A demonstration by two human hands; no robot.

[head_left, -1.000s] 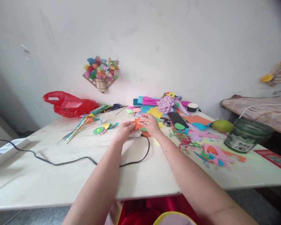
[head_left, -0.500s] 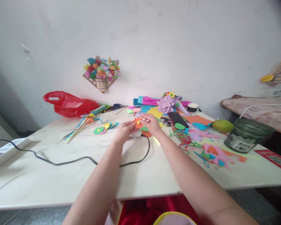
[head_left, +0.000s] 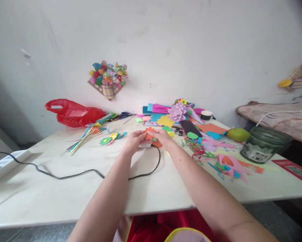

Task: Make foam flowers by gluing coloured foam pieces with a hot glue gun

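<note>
An orange craft flower [head_left: 150, 133] is held upright between my two hands, above the middle of the table. My left hand [head_left: 135, 140] pinches its left edge. From the other side, my right hand [head_left: 163, 137] grips it with thumb and fingers, covering part of the petals. Just below the hands is a white device [head_left: 145, 145], mostly hidden, with a black cord [head_left: 159, 158] running out of it. Another orange piece [head_left: 157, 144] lies beside the device, under my right hand. Finished-looking flowers [head_left: 113, 137] in green, yellow and blue lie to the left.
On the left are a red plastic bag [head_left: 77, 114], a bundle of thin strips [head_left: 81, 139] and a power strip [head_left: 12, 164]. Coloured sheets [head_left: 163, 119], a black phone [head_left: 189, 129], scraps [head_left: 231, 164], a green fruit [head_left: 238, 134] and a green jar [head_left: 265, 144] lie to the right.
My right hand has come down and in, its fingers closing on the orange flower. The yellow centre, visible before, is now covered. My left hand keeps its pinch.
</note>
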